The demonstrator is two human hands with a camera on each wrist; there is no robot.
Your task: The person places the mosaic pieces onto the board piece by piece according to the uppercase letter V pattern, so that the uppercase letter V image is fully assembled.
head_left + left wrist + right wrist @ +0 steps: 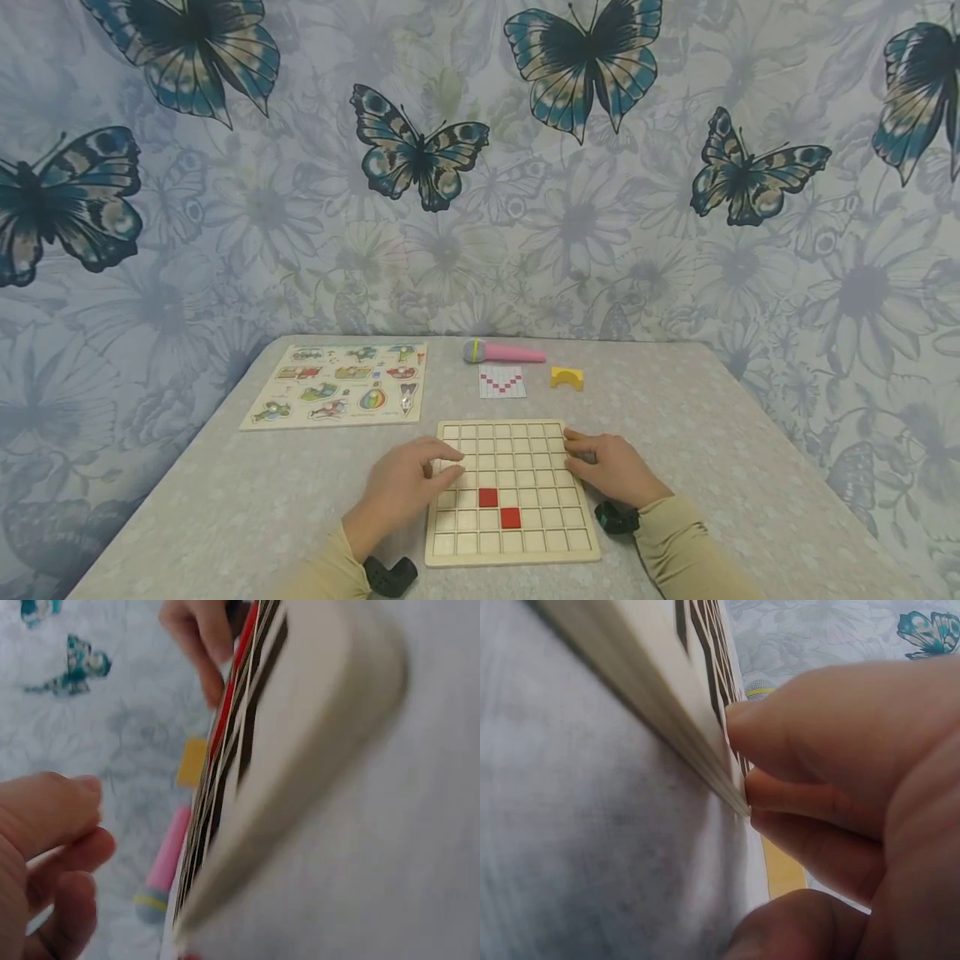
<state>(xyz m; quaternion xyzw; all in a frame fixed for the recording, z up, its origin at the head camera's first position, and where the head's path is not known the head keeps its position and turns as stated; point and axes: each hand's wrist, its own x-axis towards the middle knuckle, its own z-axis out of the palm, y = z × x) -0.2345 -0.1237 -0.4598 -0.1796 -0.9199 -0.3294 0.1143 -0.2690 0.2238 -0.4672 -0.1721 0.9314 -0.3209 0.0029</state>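
1. Farthest left, a picture puzzle [281, 390] lay flat on the pale, patterned tablecloth [195, 500], its flat pieces brightly coloured.
2. Your left hand [405, 482] hung over the left edge of the grid board [536, 475], apart from its surface. The thumb and forefinger stood a narrow gap apart, and you held nothing between them.
3. The grid board lay flat between your hands: pale and wood-like, with rounded corners and raised lines forming square cells. One red square [488, 497] sat in a cell to the right of your left fingertips; a second red square [511, 518] sat one cell nearer you and one to the right, diagonal to it.
4. Beyond the board lay a white card [502, 382] with a V of pink squares, and just behind it a pink-handled microphone [513, 354].
5. To their right was a smooth yellow arch block [567, 373].
6. Your right hand [618, 468] touched the board's right edge with its fingertips, thumb and forefinger spread moderately.
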